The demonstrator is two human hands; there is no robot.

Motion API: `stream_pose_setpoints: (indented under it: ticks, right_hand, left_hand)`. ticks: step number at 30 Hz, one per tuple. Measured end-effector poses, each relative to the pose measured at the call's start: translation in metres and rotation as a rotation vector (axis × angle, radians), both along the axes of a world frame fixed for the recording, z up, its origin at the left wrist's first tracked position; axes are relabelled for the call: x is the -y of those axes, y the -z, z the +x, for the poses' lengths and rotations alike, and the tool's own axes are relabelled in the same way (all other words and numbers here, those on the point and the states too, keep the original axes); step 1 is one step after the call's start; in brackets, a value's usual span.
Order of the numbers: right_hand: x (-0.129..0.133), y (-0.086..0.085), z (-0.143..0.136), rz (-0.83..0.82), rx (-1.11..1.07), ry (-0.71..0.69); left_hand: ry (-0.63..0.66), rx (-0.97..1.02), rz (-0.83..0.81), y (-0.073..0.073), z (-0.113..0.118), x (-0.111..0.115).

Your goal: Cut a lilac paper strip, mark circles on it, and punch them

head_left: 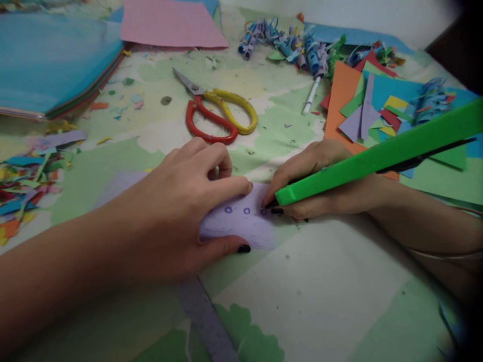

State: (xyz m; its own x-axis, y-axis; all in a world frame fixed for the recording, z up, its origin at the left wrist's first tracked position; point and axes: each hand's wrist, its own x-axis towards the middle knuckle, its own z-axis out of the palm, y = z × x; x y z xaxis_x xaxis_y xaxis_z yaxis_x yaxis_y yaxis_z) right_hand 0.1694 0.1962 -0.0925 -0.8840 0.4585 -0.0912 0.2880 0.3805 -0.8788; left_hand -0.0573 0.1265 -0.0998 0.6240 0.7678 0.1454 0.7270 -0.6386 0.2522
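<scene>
A purple piece of paper (pixel 241 226) lies on the table with a row of small dark rings on it. My left hand (pixel 184 201) rests across it, fingers apart, with the forefinger on its upper edge and the thumb near its lower edge. At the paper's right end, my right hand (pixel 320 176) is closed round a long green tool (pixel 377 161), whose front end is at the rightmost ring. The tool's underside is partly hidden by my fingers.
Scissors with red and yellow handles (pixel 222 115) lie beyond my hands. Coloured sheets (pixel 56 60), a pink sheet (pixel 169 25), paper curls (pixel 287 45), a white stick (pixel 311 95) and scraps (pixel 30 186) surround the work. A purple strip (pixel 207 322) lies nearer me.
</scene>
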Motion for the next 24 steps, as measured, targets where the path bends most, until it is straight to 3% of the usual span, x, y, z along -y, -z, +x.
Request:
stream_pose_setpoints:
  ticks: [5,10,18,24]
  right_hand:
    - [0.0005,0.0021,-0.0002,-0.08,-0.051,0.035]
    - [0.001,0.0012,-0.0003,-0.015,-0.012,0.024]
    - [0.0092,-0.0015,-0.0036,0.247,0.006,0.02]
    - [0.0071,-0.0004,-0.0022,0.188,0.026,0.022]
  left_hand:
    - [-0.001,0.008,0.007,0.0003,0.0003,-0.0006]
    - [-0.005,0.005,0.003,0.0002,0.0001,-0.0004]
    - [-0.017,-0.011,-0.014,-0.0017,0.0009,0.0002]
    - [-0.013,-0.028,-0.01,-0.002,0.0007,-0.0006]
